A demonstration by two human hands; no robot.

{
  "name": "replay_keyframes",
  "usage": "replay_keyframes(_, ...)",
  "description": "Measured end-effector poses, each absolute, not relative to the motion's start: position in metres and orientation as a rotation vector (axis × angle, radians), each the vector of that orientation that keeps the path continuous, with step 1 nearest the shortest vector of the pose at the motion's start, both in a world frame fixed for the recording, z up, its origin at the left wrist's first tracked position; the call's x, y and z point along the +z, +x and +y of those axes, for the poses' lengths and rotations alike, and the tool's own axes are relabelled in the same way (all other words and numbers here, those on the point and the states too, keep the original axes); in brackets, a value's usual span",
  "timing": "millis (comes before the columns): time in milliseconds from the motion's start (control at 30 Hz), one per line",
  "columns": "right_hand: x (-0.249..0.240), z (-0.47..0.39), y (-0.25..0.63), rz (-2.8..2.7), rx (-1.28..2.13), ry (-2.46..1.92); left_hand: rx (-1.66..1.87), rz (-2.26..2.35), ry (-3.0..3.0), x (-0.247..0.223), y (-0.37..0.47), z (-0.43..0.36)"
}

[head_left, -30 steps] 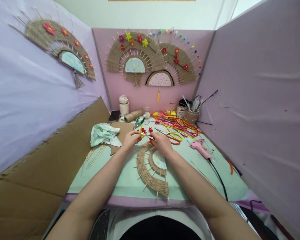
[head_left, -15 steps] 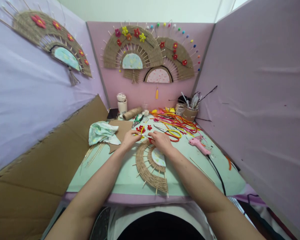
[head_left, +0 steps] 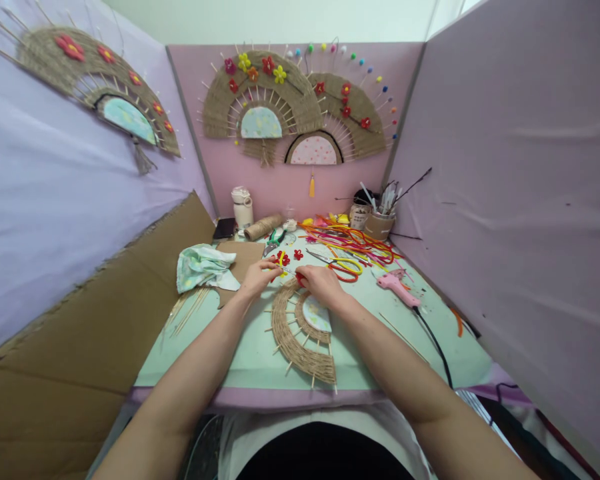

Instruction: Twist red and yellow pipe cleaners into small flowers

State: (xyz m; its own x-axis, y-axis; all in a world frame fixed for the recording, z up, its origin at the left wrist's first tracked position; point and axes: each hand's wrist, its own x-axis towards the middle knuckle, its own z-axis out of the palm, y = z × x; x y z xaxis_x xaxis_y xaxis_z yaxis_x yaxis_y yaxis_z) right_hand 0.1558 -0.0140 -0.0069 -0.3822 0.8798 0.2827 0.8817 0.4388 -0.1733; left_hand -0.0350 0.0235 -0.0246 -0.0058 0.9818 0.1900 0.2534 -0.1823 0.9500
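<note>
My left hand (head_left: pixel 261 276) is closed in a pinch on a yellow pipe cleaner (head_left: pixel 283 256), above the mint tabletop. My right hand (head_left: pixel 321 283) is wrapped round a small red-handled tool (head_left: pixel 299 277) with a thin silver tip pointing at my left fingers; most of it is hidden, and it looks like scissors. Red pipe-cleaner flowers (head_left: pixel 299 255) lie just beyond the hands. Below them, between my forearms, rests a fan of woven twine (head_left: pixel 286 328) on thin sticks, with a patterned half-circle (head_left: pixel 316 314) at its centre.
Yellow-and-red-handled scissors (head_left: pixel 347 265) lie right of the hands, near loose pipe cleaners (head_left: pixel 353 239). A pink glue gun (head_left: pixel 399 291) with a black cord is farther right. Left are crumpled cloth (head_left: pixel 205 268), cardboard (head_left: pixel 247 257) and sticks (head_left: pixel 189 311). Green-handled pliers (head_left: pixel 275 241) and a twine roll (head_left: pixel 263 227) sit behind.
My hands stay close together, with only slight finger movement. Less of the silver tip shows between them now. The view has shifted a little.
</note>
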Motion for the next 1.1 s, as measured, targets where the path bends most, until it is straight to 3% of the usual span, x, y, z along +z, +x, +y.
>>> replay_keyframes(1100, -0.0053, -0.0176, 0.1531, -2.433, 0.108, -1.479, 1.2, 1.212, 1.632, -0.0195, -0.0322, 0.0177)
